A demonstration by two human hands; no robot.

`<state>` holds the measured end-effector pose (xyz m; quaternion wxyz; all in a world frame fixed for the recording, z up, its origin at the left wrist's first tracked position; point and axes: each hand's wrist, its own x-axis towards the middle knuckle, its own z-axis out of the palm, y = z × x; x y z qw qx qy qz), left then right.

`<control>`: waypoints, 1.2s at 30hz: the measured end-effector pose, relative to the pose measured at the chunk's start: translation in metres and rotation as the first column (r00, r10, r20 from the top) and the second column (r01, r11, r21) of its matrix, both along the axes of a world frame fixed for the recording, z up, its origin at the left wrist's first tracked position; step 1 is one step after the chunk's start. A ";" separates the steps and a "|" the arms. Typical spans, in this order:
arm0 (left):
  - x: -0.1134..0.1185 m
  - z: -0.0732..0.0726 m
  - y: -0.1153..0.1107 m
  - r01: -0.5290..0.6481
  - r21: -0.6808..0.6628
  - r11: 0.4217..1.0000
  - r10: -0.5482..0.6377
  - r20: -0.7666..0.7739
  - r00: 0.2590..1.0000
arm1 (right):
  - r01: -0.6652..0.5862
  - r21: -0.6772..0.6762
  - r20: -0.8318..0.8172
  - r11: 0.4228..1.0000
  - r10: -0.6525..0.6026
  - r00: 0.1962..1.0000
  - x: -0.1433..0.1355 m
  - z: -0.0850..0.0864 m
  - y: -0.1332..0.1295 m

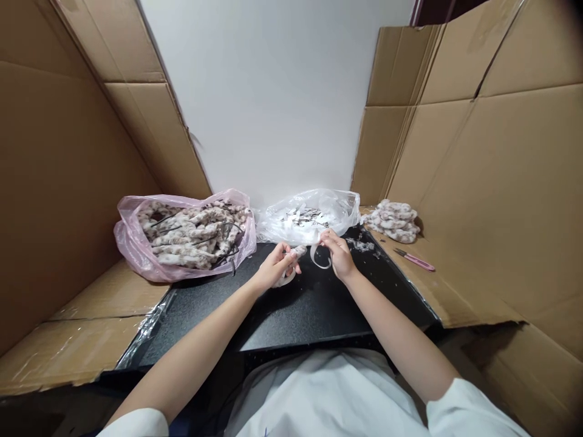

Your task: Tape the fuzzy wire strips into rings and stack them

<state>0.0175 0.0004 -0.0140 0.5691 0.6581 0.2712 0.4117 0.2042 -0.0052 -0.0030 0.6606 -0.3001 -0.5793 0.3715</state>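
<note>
My left hand [277,266] is closed around a small fluffy grey-white piece [299,250], whose tip pokes out past the thumb. A pale band loops below that hand. My right hand [337,255] pinches a narrow white strip [321,267] that curls down in a loop beside the fingers. Whether the strip joins the fluffy piece cannot be seen. Both hands are over the front of a clear plastic bag [277,227] with small white and dark bits in it.
At left, a pink plastic bag [132,243] holds spotted fluffy lengths [195,233] with black cords. A fluffy bundle [394,221] and pink-handled thread snips [415,260] lie on cardboard at right. Fluff scraps [362,245] dot the black tabletop [291,315]. Tall cardboard walls [501,182] flank both sides.
</note>
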 end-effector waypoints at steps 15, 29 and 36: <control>-0.001 -0.011 0.004 -0.088 0.072 0.994 0.096 -0.122 0.988 | -0.066 0.053 0.542 0.996 0.027 0.840 -0.025 -0.014 -0.008; -0.003 -0.010 0.002 -0.046 0.122 0.991 0.061 -0.122 0.991 | 0.132 0.110 0.549 0.985 -0.171 0.818 -0.032 -0.020 -0.007; -0.011 -0.008 0.005 0.042 0.162 0.986 -0.009 -0.200 0.980 | 0.130 0.018 0.611 0.991 -0.114 0.784 -0.030 -0.024 -0.005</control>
